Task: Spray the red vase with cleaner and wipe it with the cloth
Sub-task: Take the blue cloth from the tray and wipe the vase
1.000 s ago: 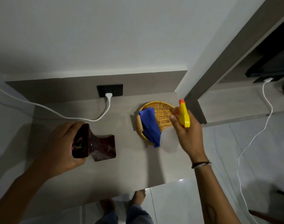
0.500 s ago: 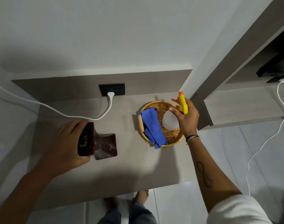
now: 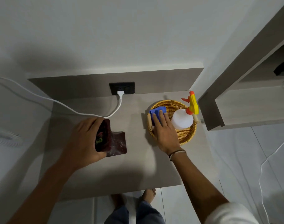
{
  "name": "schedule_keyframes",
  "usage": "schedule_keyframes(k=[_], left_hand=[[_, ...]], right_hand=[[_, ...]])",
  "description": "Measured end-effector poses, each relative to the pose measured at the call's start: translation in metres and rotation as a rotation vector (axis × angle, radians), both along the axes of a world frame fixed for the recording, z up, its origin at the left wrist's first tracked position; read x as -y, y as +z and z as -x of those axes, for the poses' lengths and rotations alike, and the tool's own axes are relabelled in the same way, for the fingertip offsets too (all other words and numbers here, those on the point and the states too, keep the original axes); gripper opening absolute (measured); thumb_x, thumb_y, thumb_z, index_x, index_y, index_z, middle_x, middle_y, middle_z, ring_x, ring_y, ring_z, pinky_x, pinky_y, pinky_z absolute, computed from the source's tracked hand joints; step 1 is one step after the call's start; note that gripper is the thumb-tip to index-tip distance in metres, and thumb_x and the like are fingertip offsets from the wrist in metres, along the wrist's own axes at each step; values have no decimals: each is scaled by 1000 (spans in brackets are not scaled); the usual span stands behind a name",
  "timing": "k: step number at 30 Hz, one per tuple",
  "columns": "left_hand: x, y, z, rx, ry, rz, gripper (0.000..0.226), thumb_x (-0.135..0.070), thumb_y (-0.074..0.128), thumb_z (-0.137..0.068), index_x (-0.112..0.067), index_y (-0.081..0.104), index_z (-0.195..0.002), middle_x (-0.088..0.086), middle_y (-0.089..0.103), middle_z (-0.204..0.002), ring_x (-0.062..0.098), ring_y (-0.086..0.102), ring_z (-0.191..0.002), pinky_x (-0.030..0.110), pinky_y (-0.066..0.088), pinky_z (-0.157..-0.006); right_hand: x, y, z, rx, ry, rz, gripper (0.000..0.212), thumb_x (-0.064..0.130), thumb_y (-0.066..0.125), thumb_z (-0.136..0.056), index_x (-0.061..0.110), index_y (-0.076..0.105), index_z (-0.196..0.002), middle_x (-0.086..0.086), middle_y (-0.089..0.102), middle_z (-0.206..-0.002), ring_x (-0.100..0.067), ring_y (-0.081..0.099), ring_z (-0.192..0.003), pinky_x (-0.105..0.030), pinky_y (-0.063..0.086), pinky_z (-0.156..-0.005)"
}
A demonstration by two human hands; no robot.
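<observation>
The dark red vase point(image 3: 117, 143) stands on the grey shelf top point(image 3: 134, 168), and my left hand point(image 3: 86, 139) grips its rim from the left. To its right is a round wicker basket point(image 3: 186, 136). In the basket, on the right, stands the spray bottle point(image 3: 183, 119), white-bodied with a yellow and orange head, and no hand touches it. My right hand point(image 3: 164, 131) lies flat on the blue cloth point(image 3: 157, 111) in the basket's left part, covering most of it. Whether the fingers have closed on the cloth cannot be seen.
A black wall socket point(image 3: 121, 87) sits behind the shelf, and a white cable point(image 3: 60, 103) runs from it across the shelf's back edge to the left. A grey cabinet point(image 3: 235, 101) rises at the right. Another white cable point(image 3: 264, 162) lies on the tiled floor.
My right hand has set the spray bottle down in the basket, let it go and moved left onto the blue cloth. My left hand has stayed on the vase.
</observation>
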State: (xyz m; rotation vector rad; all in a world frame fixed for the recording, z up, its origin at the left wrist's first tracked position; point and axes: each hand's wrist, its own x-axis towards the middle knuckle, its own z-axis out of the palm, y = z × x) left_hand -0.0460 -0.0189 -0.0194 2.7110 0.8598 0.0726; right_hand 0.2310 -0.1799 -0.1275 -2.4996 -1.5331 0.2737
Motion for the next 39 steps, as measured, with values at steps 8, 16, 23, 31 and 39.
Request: schedule_keyframes(k=[8,16,23,31,39], left_hand=[[5,-4,-8,41,-8,7,111,-48,90,-55,-7,50,-150,11,56,-141,34,53,-126,50,44,-109],[11,-4,-8,85,65,67,111,-39,92,-56,-2,49,-152,17,53,-145,39,49,-131,49,39,-112],[6,-9,18,237,173,184,104,-33,84,-57,-7,49,-151,13,48,-146,35,45,-135,47,38,-113],[-2,-26,51,385,262,350,100,-16,80,-58,4,46,-150,17,43,-138,41,51,-128,4,37,-102],[-8,-24,54,400,151,287,91,-35,72,-63,-6,46,-145,-6,39,-131,37,50,-121,62,47,-99]], right_hand=[[-25,-34,-25,-5,51,195,74,23,45,-113,9,3,-172,-24,-3,-180,-51,-1,-166,-61,12,-136],[-29,-38,-22,-28,2,178,82,12,59,-108,10,7,-172,-21,-4,-181,-50,2,-166,-61,20,-133],[-16,-3,-1,-138,-236,-159,87,-17,67,-91,6,31,-167,-19,22,-178,-46,33,-160,-56,28,-130],[-3,57,134,-498,-45,-568,72,-19,44,-91,-2,39,-161,-22,31,-174,-36,28,-165,-28,17,-137],[-36,40,189,-620,183,-361,71,-9,41,-97,6,32,-166,-13,20,-177,-34,25,-165,-52,27,-135]])
